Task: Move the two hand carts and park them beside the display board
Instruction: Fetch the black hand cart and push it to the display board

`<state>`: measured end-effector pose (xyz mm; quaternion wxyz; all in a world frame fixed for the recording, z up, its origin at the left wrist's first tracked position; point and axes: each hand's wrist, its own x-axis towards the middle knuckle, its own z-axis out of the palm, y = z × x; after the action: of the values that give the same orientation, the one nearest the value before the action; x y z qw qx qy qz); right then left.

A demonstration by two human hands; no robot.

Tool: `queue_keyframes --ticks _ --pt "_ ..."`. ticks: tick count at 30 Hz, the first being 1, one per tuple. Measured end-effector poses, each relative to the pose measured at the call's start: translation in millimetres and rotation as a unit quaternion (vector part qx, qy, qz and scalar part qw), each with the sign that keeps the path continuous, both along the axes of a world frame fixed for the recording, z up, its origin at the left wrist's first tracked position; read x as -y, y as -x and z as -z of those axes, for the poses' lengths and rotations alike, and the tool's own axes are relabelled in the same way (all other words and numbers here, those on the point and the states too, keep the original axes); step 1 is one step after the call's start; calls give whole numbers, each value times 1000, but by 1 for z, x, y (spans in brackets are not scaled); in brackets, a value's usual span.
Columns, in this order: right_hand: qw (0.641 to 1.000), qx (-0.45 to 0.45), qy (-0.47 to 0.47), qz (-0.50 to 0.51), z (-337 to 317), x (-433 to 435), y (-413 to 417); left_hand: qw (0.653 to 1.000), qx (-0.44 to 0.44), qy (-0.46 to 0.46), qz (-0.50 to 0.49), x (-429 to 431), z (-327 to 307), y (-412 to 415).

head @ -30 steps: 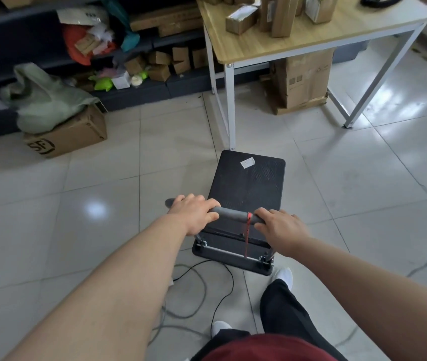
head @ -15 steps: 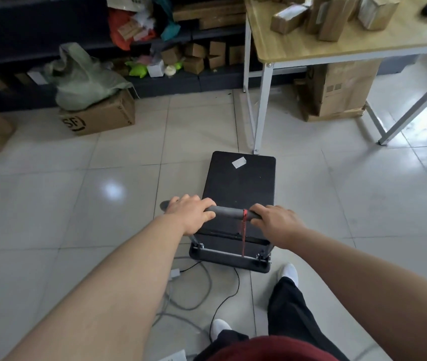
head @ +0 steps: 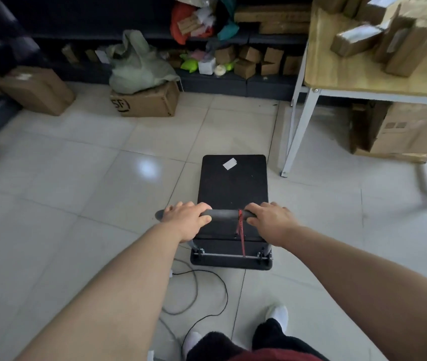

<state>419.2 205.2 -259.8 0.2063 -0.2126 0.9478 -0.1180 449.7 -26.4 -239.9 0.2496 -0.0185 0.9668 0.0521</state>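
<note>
Hand cart [head: 233, 188]: black flat platform, one item, stood on the tiled floor [head: 77, 178] just left of the white table leg [head: 295, 131]. A small white sticker [head: 229, 163] lay near its far edge. A red cord [head: 241, 234] hung from the handle bar [head: 224, 214] down to the base rail.

Left hand [head: 185, 221]: grip clamped over the left end of the handle bar. Right hand [head: 272, 221]: grip clamped over the right end, just beside the red cord.

Tabletop [head: 350, 74]: wooden, carrying several brown parcels [head: 355, 40]. A large carton [head: 413, 128] sat beneath it.

Floor, far side: a printed carton [head: 146, 102] with a pale green bag [head: 139, 66] on top; a plain carton [head: 37, 91] to the left. Loose cables [head: 202, 293] lay behind the cart.
</note>
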Motion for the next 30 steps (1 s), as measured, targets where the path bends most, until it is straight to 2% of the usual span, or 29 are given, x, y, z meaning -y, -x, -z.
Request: queue_keyframes --ticks 7,13,22,30 --pt "998 -41 -41 -32 -3 -9 56 998 -18 0 -57 -20 7 32" --pt "997 -5 -44 -56 -8 6 111 997 -13 5 -76 -8 5 72" --pt "995 -6 -42 -91 -5 36 214 994 -42 8 -98 24 14 163" --pt "989 -3 -55 -141 -12 72 301 985 -24 1 -172 42 7 224"
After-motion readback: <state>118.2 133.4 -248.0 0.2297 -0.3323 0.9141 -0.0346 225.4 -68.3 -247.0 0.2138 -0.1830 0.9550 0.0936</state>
